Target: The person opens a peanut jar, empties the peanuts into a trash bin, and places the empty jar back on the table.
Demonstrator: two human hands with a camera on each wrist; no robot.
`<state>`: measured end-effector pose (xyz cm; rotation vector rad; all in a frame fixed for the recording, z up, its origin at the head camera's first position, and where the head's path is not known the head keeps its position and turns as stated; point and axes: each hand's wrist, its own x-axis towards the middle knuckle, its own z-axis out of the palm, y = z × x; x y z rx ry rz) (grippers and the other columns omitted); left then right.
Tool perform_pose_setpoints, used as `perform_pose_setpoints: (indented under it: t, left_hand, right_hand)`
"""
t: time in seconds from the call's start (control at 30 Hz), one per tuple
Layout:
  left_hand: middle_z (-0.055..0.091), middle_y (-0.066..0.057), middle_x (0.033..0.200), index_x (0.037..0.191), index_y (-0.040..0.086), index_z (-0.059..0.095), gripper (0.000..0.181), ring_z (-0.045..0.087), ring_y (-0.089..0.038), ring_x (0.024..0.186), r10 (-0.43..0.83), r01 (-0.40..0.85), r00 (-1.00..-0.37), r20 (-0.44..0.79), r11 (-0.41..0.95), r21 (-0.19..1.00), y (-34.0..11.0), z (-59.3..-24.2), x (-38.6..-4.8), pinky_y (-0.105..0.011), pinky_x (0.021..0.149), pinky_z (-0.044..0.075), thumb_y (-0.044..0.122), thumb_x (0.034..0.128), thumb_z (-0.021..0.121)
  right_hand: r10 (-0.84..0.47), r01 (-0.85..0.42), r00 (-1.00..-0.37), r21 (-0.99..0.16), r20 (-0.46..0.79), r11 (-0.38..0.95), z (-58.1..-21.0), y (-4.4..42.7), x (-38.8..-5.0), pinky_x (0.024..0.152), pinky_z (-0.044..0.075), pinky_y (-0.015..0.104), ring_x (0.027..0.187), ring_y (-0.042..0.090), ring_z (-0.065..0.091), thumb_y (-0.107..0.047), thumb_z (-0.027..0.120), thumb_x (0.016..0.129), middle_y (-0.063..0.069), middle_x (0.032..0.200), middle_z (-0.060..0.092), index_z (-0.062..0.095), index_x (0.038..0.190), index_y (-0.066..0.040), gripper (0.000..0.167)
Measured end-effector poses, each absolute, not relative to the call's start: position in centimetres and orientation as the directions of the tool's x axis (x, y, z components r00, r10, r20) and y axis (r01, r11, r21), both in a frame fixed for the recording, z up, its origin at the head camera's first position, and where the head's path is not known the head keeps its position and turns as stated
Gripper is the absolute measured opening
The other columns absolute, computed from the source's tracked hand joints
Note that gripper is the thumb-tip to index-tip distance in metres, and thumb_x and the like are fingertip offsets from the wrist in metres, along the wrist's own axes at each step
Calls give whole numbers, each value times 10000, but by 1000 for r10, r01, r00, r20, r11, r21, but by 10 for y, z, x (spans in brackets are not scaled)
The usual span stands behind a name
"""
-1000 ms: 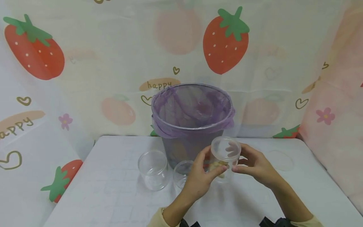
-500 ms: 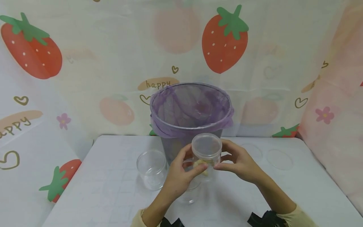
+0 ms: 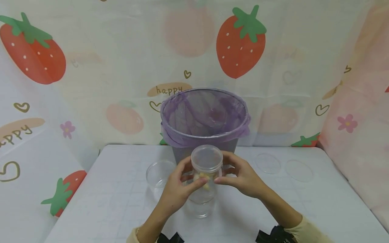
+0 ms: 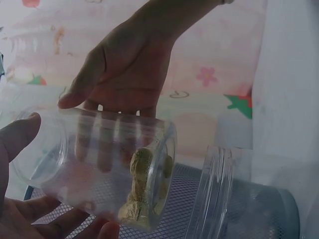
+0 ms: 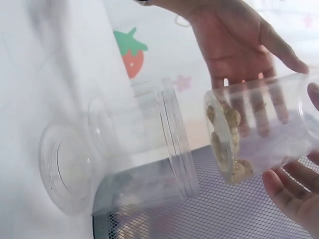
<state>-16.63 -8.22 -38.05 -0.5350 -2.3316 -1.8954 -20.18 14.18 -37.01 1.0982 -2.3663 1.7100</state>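
Observation:
Between my two hands I hold a clear plastic jar [image 3: 207,162] upright, with a few peanuts [image 4: 139,181] at its bottom. My left hand [image 3: 179,187] grips the jar's left side, thumb in front and fingers behind. On the opposite side my right hand [image 3: 243,177] grips it the same way. Directly below stands another clear jar [image 5: 149,144] on the table, with no contents visible. In the right wrist view a small gap separates the held jar's base from that jar's rim. A third clear jar [image 3: 158,175] stands to the left, partly hidden by my left hand.
A mesh bin [image 3: 179,153] lined with a purple bag [image 3: 206,113] stands behind the jars. Two thin clear discs, a nearer lid-like disc [image 3: 299,170] and a second lid-like disc [image 3: 267,163], lie on the white table [image 3: 304,206] at right. A strawberry-print curtain [image 3: 121,67] hangs behind.
Both hands have carried the jar with peanuts leftward, from right of the middle standing jar to above it. The second disc on the right has come into view from behind my right hand.

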Motion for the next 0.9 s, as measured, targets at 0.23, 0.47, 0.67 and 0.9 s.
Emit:
perform_pose_setpoints:
  t: [0.23,0.47,0.67,0.9]
  left_hand:
    - [569,-64,1339,1421,126,432,640,543,-249,1220,226,351,-924,309,173,920,-86,-382,-166,-418,997,495,206,866,741]
    - [564,-70,1348,1429,119,423,649,540,-260,1228,230,341,-927,297,183,922,-87,-382,-166,-448,1007,487,216,869,737]
    - [544,-112,1372,1435,68,407,662,531,-310,1241,237,345,-925,298,189,920,-87,-382,-166,-489,1008,489,217,875,727]
    - [540,-124,1376,1437,64,398,664,525,-328,1246,252,359,-917,309,189,914,-87,-383,-166,-500,1009,486,223,880,722]
  right_hand:
    - [-511,-547,-759,-821,404,164,-370,138,-200,827,573,294,1066,18,563,-67,765,817,196,1226,593,478,1352,15,612]
    - [-509,-531,-769,-829,386,175,-370,138,-198,837,569,289,1071,7,557,-70,765,818,195,1242,590,467,1365,12,628]
    - [-515,-533,-765,-829,386,170,-370,138,-199,837,569,295,1071,12,558,-74,761,824,204,1245,589,459,1369,21,630]
    - [-511,-535,-766,-828,390,170,-370,139,-198,841,568,292,1077,29,562,-81,766,823,189,1254,589,461,1373,3,635]
